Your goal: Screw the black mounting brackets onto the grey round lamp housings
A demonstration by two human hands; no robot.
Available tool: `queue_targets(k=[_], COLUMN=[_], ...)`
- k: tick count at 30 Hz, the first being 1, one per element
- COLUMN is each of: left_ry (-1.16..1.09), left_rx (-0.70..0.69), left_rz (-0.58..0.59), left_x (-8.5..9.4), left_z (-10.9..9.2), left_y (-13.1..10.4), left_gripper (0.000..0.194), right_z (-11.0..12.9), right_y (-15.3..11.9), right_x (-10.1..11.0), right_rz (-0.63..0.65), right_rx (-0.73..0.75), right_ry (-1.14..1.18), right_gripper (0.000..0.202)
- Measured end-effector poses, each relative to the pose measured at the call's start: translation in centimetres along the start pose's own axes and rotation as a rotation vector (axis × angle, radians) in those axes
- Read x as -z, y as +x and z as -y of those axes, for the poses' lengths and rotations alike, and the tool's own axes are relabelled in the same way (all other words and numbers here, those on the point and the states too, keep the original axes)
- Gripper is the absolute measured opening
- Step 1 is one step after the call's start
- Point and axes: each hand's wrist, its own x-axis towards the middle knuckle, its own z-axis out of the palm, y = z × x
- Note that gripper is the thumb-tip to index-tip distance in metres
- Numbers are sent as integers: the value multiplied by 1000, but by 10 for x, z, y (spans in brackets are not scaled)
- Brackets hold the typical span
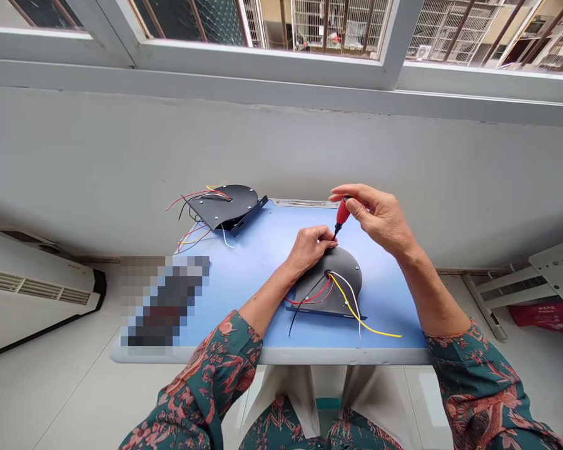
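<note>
A dark grey blower housing (331, 297) with a rounded top lies on the blue table, and red, black, white and yellow wires come out of its middle. My right hand (378, 215) grips a red-handled screwdriver (341, 214), its tip pointing down at the housing's far edge. Close to that tip, the fingers of my left hand (312, 247) are pinched together at the edge; whatever small thing they hold, if anything, is hidden. Small screws show on the housing's face.
A second dark blower housing (234, 203) with loose wires sits at the table's far left corner. A blurred-out patch (166, 306) covers something at the left. The blue table (263, 325) stands against a wall beneath a window. A white appliance (37, 294) is on the left.
</note>
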Motion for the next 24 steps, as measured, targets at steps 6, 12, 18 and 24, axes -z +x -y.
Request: queue_targets(k=[6,12,18,24], left_ry=[27,-10,1,106], left_rx=[-44,-11,-46,-110], left_rz=[23,38,55,-16], left_x=[-1,-3,-2,-3], left_z=[-1,0,0,-1], left_y=[-1,-1,-2,-2], left_gripper=[12,25,23,13], right_z=[-9,-12,-15,-9], right_y=[1,1,-1,-4], right_x=[-15,-5,-8,-15], right_rz=[-261,-72,-151,-240], right_rx=[-68,4,63,114], right_ry=[-147,13,-48,-219], right_gripper=[39,28,23,15])
